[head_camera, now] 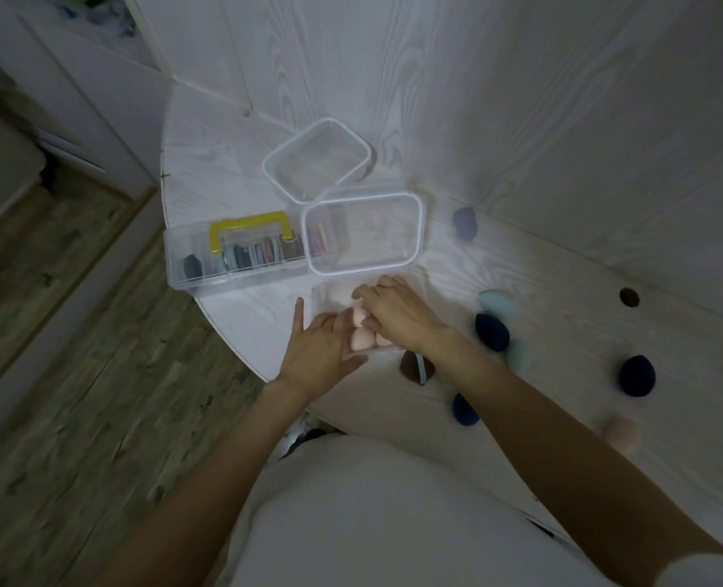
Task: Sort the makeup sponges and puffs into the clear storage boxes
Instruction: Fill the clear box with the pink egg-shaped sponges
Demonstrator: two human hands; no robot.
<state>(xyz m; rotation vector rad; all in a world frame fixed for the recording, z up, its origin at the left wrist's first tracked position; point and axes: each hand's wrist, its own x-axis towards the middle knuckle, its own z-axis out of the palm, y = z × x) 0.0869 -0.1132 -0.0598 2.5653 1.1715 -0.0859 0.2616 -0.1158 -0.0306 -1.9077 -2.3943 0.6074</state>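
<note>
Fingers [366, 292] of the right hand [398, 313] curl over pink sponges [357, 332] at centre frame, where the left hand [317, 353] lies flat with straight fingers against a clear box [324, 296] that is mostly hidden. Two more clear boxes [364, 235] stand above; dark blue sponges [492, 332] lie scattered across the white table [563, 290] at right.

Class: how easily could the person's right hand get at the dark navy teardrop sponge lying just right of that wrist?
Probably yes. The dark navy teardrop sponge lies uncovered on the white wood-grain table, beside the right hand. That hand is busy at the pink sponges, though.
</note>
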